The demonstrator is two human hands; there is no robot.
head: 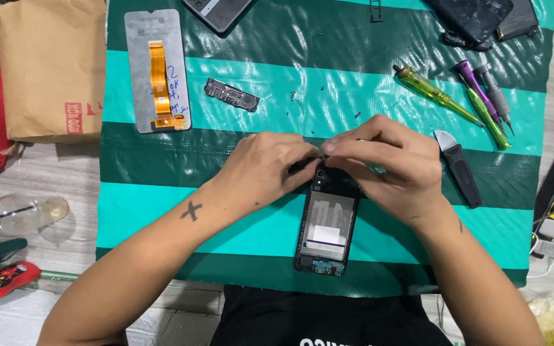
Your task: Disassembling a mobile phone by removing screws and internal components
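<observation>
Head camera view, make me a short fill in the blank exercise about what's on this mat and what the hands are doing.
1. Both hands, left hand and right hand, meet at the ____ end of the opened phone frame.
2. The phone frame lies on a striped ____ mat.
3. The screen panel carries an ____ ribbon cable.

Missing words: top; green; orange

An opened black phone frame (326, 230) lies flat on the near-centre of the striped mat, back cover off, its far end under fingers.
</observation>
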